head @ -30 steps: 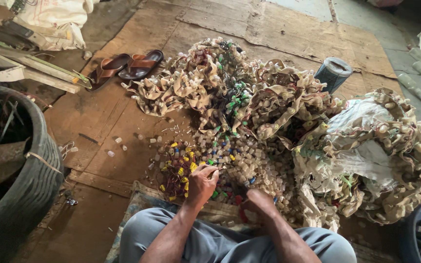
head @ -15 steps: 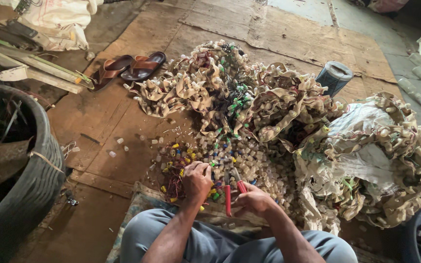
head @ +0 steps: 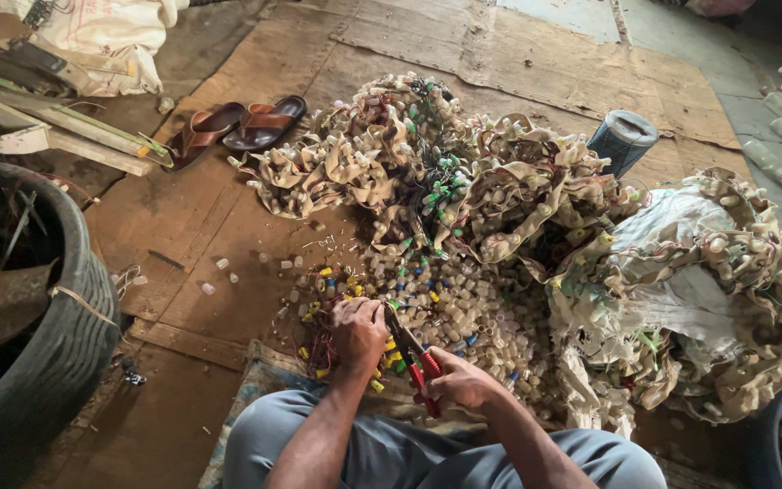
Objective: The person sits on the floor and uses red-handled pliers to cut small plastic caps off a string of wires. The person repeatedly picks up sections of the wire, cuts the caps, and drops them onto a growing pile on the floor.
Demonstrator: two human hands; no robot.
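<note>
Red handles on the cutters (head: 423, 367). Pale cream caps (head: 463, 308) in a big heap, with yellow, green and blue ones mixed in. Tan strips (head: 364, 163) all tangled. Brown sandals (head: 237, 127). Grey trousers (head: 391, 453). Black tyre (head: 56, 344). White sack (head: 110, 36). Dark blue roll (head: 622, 140). Brown cardboard (head: 500, 54) below.

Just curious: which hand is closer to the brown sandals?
Left. The left hand lies below and right of the brown sandals; the right hand, gripping red-handled cutters, sits farther right.
</note>
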